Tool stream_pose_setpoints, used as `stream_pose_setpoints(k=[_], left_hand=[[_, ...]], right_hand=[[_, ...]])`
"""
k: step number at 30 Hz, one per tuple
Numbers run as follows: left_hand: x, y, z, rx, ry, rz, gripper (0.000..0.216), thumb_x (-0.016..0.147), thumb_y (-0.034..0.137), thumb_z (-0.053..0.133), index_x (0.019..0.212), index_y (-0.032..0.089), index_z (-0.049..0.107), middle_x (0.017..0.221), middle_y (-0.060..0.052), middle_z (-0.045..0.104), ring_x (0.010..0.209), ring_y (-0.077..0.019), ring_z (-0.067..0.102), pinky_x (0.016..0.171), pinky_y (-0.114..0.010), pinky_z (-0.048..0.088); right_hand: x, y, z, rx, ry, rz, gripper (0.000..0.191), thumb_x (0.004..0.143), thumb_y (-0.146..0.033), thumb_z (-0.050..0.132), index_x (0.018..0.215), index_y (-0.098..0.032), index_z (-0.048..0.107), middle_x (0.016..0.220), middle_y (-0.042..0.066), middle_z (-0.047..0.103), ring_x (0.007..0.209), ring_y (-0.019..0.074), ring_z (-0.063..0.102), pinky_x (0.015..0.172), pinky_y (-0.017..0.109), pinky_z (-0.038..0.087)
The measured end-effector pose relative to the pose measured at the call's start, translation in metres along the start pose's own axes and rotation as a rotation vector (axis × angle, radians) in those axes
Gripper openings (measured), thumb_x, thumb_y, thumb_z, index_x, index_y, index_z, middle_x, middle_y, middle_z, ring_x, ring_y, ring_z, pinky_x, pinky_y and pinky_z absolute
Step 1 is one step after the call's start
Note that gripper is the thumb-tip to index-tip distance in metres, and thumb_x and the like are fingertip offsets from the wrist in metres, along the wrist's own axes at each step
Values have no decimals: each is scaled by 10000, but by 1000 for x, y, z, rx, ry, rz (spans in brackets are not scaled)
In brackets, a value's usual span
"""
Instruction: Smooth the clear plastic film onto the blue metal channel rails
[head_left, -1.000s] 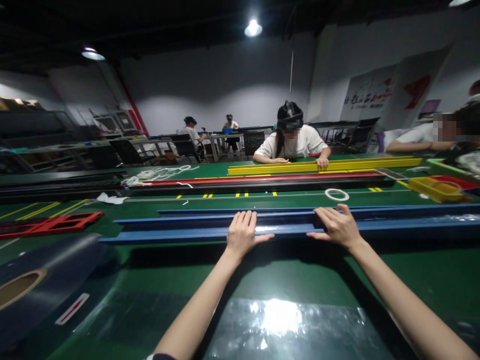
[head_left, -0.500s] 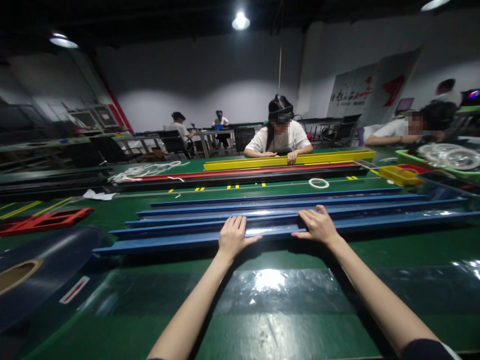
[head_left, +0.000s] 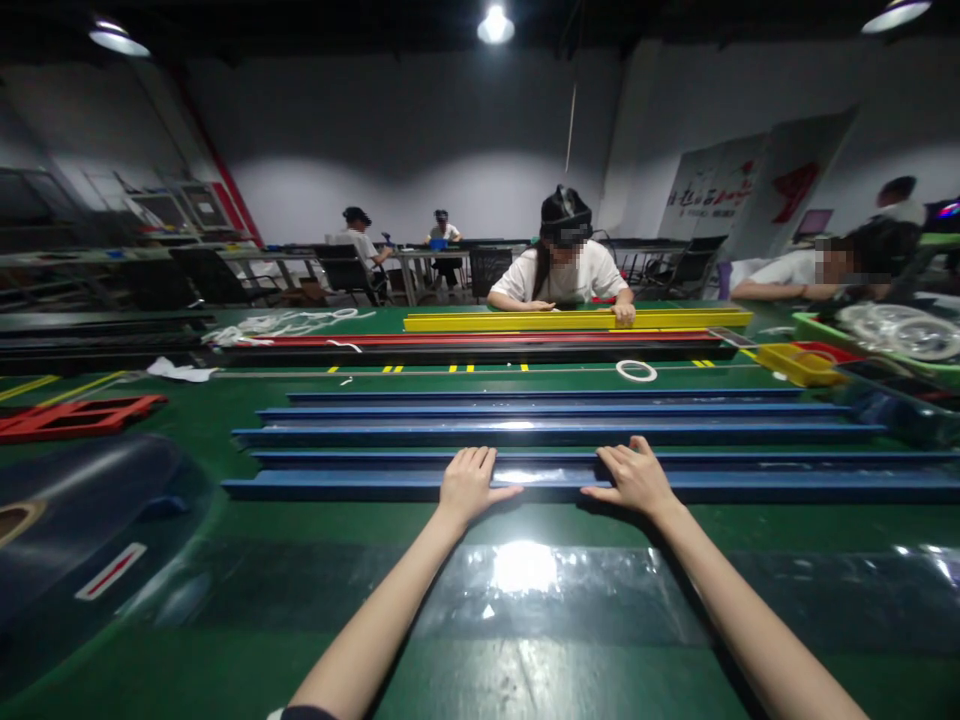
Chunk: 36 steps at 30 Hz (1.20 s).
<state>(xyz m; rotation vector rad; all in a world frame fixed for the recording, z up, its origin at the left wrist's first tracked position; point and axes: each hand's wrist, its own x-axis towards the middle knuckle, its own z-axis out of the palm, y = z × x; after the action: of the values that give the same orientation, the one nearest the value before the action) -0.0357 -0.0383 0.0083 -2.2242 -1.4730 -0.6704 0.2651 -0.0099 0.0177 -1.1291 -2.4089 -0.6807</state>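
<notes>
A long blue channel-shaped profile (head_left: 360,484) lies crosswise in front of me on the green table, its right end running out of view. My left hand (head_left: 466,485) grips it left of its middle, fingers over the far edge and thumb along the near edge. In the same grip, my right hand (head_left: 634,478) holds it a short way to the right. Just behind, further blue profiles (head_left: 360,435) lie roughly parallel to it, with a narrow strip of green between.
Clear plastic film (head_left: 600,590) lies nearest me; a large film roll (head_left: 90,520) is at left. Farther back are a white ring (head_left: 636,371), a red frame (head_left: 82,415), a yellow tray (head_left: 802,362) and a yellow profile (head_left: 480,321) under a co-worker's hand (head_left: 624,313).
The blue profile in my hands has shifted right relative to those behind and now lies straighter alongside them. Both hands keep their grip. The co-worker's hand moved right along the yellow profile.
</notes>
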Motion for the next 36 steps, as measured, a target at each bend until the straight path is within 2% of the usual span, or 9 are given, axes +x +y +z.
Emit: stream_pose_setpoints(k=[9, 15, 27, 36], left_hand=[[-1, -37, 2, 31, -35, 1, 718, 732, 726, 393, 1066, 136, 628, 1043, -139, 654, 969, -273, 592, 893, -380, 434], [0, -64, 8, 40, 58, 26, 686, 718, 708, 449, 1025, 127, 643, 982, -128, 673, 907, -258, 614, 829, -361, 462], [1, -76, 15, 62, 73, 34, 675, 710, 709, 463, 1010, 132, 645, 974, -116, 680, 904, -249, 623, 825, -335, 460], [9, -99, 19, 14, -8, -19, 654, 712, 702, 471, 1049, 166, 632, 1028, -107, 669, 960, -257, 611, 861, -342, 452]], right_hand=[[29, -20, 10, 71, -49, 47, 627, 779, -695, 354, 836, -134, 627, 719, 83, 645, 693, 199, 553, 790, 357, 271], [46, -33, 25, 94, -34, 76, 671, 773, -703, 357, 910, -104, 626, 788, 115, 650, 762, 220, 561, 802, 350, 292], [53, -36, 33, 132, -55, 105, 675, 772, -694, 371, 967, -98, 621, 845, 133, 646, 826, 238, 554, 831, 354, 315], [73, -41, 43, 135, -128, 141, 705, 770, -718, 325, 950, -102, 616, 852, 136, 641, 831, 240, 543, 818, 348, 308]])
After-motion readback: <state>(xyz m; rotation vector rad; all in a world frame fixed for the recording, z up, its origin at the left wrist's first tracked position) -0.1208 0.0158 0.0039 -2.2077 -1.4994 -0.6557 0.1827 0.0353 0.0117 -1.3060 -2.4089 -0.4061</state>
